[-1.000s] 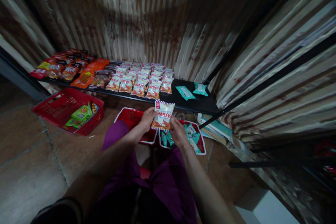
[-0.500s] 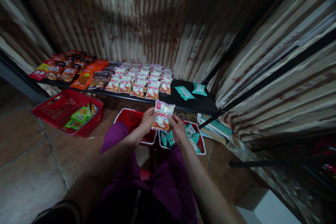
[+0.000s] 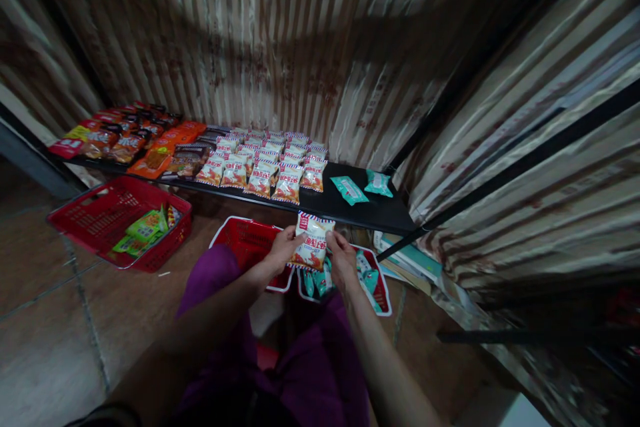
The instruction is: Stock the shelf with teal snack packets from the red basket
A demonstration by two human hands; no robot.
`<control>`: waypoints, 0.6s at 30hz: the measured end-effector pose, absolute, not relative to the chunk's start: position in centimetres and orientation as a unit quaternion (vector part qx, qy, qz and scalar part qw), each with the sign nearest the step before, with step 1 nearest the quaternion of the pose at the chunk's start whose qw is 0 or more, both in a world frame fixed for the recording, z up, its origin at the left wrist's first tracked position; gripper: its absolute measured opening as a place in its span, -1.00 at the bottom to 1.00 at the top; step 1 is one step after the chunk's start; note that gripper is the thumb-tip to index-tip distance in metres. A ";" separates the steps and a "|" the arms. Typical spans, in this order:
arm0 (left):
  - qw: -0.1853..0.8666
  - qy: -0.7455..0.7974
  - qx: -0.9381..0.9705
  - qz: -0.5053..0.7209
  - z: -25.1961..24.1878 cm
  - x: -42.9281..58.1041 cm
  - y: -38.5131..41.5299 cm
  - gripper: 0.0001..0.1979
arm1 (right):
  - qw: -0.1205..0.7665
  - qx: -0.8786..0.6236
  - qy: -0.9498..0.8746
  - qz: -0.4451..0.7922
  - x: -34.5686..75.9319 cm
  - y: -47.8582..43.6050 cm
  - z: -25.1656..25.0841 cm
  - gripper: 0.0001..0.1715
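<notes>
Between my two hands is a white and orange snack bag (image 3: 311, 242) with striped ends, its printed front facing me. My left hand (image 3: 284, 250) pinches its left edge, and my right hand (image 3: 342, 257) grips the right edge. The bag is held in front of the black shelf (image 3: 370, 213), above two red baskets. Rows of matching snack bags (image 3: 261, 177) lie on the shelf's middle. To their right are two teal packets (image 3: 349, 190). Below my right hand, a red basket with a white rim (image 3: 385, 295) holds several teal packets (image 3: 369, 278), partly hidden by my hand and arm.
A second red basket (image 3: 235, 237) stands by my left knee. Further left, another red basket (image 3: 100, 217) holds green packets (image 3: 143, 230). Orange and brown snack bags (image 3: 160, 147) fill the shelf's left end. A black post (image 3: 480, 193) and books (image 3: 410, 255) are at right.
The view has tilted slightly, so the shelf and baskets sit lower in the picture. Both hands still hold the same snack bag, in nearly the same pose.
</notes>
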State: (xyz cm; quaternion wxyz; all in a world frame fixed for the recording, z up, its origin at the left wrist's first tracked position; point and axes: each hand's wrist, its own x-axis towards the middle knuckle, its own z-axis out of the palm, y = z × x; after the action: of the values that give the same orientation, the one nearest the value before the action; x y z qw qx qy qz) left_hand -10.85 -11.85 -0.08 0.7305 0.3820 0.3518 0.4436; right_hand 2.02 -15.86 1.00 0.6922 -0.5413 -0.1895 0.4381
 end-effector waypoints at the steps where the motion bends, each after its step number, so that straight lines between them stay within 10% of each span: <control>1: 0.733 0.351 0.380 0.442 -0.2 -10.7 -11.9 -0.57 | 0.692 -0.545 -0.188 0.435 2.2 -15.8 0.9 -0.52; 18: 0.737 0.359 0.384 0.426 -0.6 -8.4 -10.7 -0.46 | 0.703 -0.615 -0.153 0.322 5.3 -12.2 -1.3 -0.58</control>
State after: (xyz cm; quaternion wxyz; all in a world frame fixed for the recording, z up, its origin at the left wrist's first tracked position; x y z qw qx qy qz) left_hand -8.37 -10.69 -0.64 0.7366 0.3843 0.3585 0.4256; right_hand 5.26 -12.21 -1.26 0.7032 -0.6152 -0.1530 0.3221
